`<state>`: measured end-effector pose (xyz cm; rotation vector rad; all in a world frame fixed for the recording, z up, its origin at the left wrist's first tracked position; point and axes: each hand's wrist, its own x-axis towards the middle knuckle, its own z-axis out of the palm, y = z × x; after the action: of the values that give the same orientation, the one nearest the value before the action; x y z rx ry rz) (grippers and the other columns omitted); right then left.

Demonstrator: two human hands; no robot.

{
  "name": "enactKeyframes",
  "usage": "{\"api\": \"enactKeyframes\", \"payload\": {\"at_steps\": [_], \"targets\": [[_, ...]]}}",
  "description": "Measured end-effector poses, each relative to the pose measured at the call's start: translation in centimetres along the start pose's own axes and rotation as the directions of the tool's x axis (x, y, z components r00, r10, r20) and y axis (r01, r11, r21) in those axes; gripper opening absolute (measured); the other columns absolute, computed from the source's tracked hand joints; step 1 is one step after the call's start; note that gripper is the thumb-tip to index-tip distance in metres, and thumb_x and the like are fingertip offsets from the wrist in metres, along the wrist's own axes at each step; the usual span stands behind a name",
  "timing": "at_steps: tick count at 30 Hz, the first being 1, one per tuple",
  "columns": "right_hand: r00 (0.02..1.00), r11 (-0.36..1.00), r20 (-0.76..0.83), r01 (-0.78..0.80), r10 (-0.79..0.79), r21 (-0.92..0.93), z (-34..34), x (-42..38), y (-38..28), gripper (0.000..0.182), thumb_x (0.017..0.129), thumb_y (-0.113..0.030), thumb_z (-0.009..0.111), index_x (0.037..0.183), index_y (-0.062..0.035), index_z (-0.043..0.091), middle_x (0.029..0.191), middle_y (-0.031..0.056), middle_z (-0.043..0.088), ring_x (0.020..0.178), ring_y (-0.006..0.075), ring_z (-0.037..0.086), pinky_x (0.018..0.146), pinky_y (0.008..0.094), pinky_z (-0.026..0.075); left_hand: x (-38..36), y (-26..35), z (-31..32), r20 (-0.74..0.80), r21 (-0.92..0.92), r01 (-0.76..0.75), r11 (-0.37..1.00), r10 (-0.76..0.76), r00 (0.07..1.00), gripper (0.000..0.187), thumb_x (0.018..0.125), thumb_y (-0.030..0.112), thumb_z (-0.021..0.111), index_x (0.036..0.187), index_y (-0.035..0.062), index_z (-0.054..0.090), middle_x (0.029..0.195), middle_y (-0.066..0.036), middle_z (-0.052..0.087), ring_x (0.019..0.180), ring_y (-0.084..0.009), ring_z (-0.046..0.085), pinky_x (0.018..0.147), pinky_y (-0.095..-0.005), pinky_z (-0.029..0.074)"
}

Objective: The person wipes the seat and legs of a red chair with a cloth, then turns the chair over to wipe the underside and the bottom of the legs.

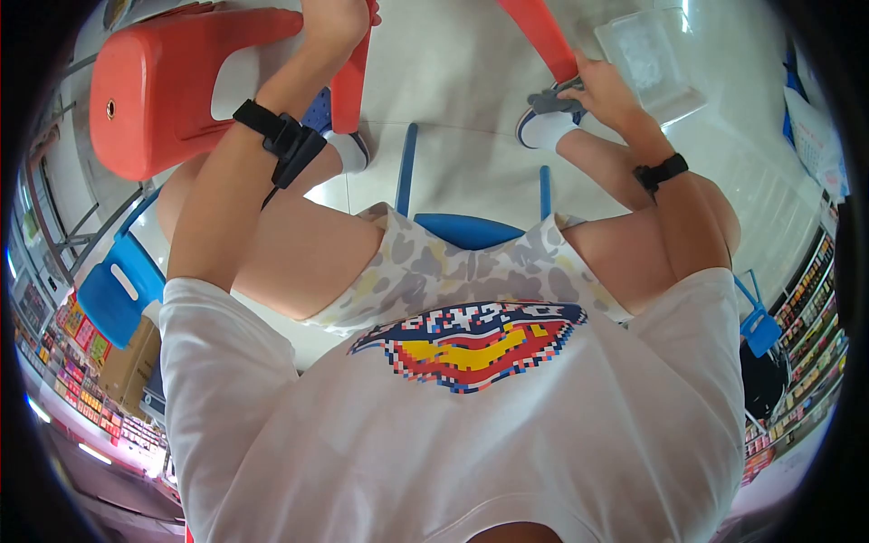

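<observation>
1. Head view, red plastic stool (172, 86): tipped on its side over the white tiled floor (471, 81), seat toward the left edge of the picture, legs running toward the top.
2. Left hand (333, 23): fingers wrapped around one red leg of the stool, near the top edge.
3. Right hand (605, 90): fingers closed on another red leg (543, 36), just above a shoe (543, 122).
4. Wrists: a black strap (285, 140) on each.
5. Clear plastic container (647, 59): on the floor, just beside the right hand.
6. Blue chair (471, 226): under the seated person.
7. Shelves of goods (806, 308): along the picture's edges.
</observation>
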<state>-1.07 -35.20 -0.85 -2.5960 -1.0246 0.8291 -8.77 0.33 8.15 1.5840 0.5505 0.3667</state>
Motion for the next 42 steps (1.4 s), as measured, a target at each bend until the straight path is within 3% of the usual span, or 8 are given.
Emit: {"api": "enactKeyframes", "payload": {"at_steps": [7,14,17,19,28,38,40,42], "targets": [[0.974,0.969,0.058,0.210,-0.219,0.126,-1.5,0.4,0.7,0.052,0.082,-0.021,0.083,0.119,0.0034,0.055,0.089,0.0238,0.070,0.089,0.0444,0.067,0.075,0.0503,0.052,0.5,-1.0,0.2,-0.011,-0.044,-0.061,0.997,0.061,0.998,0.032,0.096,0.037,0.072,0.099,0.0065,0.062,0.068,0.002,0.055,0.047,-0.0090,0.048,0.038,-0.0250,0.037],[0.994,1.000,-0.109,0.017,-0.017,-0.006,1.3,0.8,-0.5,0.058,0.076,-0.022,0.087,0.119,0.0026,0.056,0.088,0.0258,0.068,0.087,0.0434,0.067,0.073,0.0493,0.051,0.3,-0.4,-0.1,0.015,-0.008,-0.096,0.995,0.096,0.995,0.030,0.096,0.035,0.073,0.094,0.0069,0.063,0.067,0.002,0.055,0.048,-0.0095,0.050,0.041,-0.0250,0.038],[0.996,0.994,0.072,0.037,-0.044,0.100,-0.4,1.0,0.6,0.054,0.077,-0.017,0.085,0.119,0.0015,0.056,0.089,0.0261,0.068,0.087,0.0440,0.066,0.075,0.0493,0.051,0.0,0.2,-0.5,0.043,0.020,0.021,1.000,-0.022,0.999,0.030,0.096,0.035,0.073,0.096,0.0068,0.063,0.069,0.002,0.056,0.049,-0.0094,0.050,0.042,-0.0248,0.038],[0.939,0.938,0.013,0.344,-0.345,0.037,-0.5,1.6,2.7,0.050,0.077,-0.011,0.082,0.118,0.0020,0.056,0.087,0.0260,0.068,0.084,0.0449,0.065,0.074,0.0506,0.051,-0.1,0.0,0.1,0.004,-0.034,0.000,0.999,0.000,1.000,0.030,0.096,0.035,0.073,0.097,0.0068,0.063,0.071,0.002,0.057,0.050,-0.0093,0.050,0.042,-0.0247,0.038],[0.999,0.999,0.024,0.048,-0.048,0.014,-0.2,0.8,-1.1,0.050,0.080,-0.014,0.082,0.120,0.0024,0.056,0.086,0.0256,0.068,0.084,0.0466,0.065,0.073,0.0503,0.051,0.4,-0.6,-0.1,-0.012,-0.047,-0.072,0.996,0.072,0.997,0.029,0.096,0.034,0.073,0.094,0.0073,0.063,0.071,0.002,0.058,0.051,-0.0089,0.051,0.043,-0.0242,0.038],[0.950,0.949,0.019,0.311,-0.311,-0.058,-1.0,1.2,0.2,0.047,0.082,-0.027,0.083,0.111,0.0031,0.062,0.083,0.0248,0.068,0.081,0.0435,0.066,0.072,0.0492,0.051,0.1,0.1,-0.3,-0.007,0.013,0.033,0.999,-0.033,0.999,0.037,0.095,0.041,0.073,0.085,0.0073,0.063,0.064,0.002,0.055,0.044,-0.0092,0.048,0.037,-0.0251,0.036],[0.997,0.992,0.072,0.039,-0.031,-0.121,-1.1,1.2,-1.7,0.044,0.083,-0.025,0.082,0.112,0.0017,0.061,0.082,0.0243,0.069,0.083,0.0443,0.068,0.075,0.0488,0.055,0.1,0.2,-0.1,-0.030,0.002,-0.020,1.000,0.020,0.999,0.037,0.095,0.042,0.073,0.085,0.0072,0.062,0.063,0.002,0.055,0.044,-0.0093,0.048,0.036,-0.0252,0.036],[0.996,0.995,0.058,0.070,-0.065,-0.072,-0.6,1.5,-0.9,0.043,0.085,-0.025,0.080,0.111,0.0034,0.061,0.082,0.0246,0.068,0.083,0.0456,0.066,0.073,0.0495,0.053,0.1,0.1,-0.1,-0.043,0.001,-0.064,0.998,0.064,0.997,0.038,0.095,0.042,0.073,0.085,0.0072,0.062,0.063,0.002,0.055,0.043,-0.0094,0.048,0.036,-0.0253,0.036]]}}
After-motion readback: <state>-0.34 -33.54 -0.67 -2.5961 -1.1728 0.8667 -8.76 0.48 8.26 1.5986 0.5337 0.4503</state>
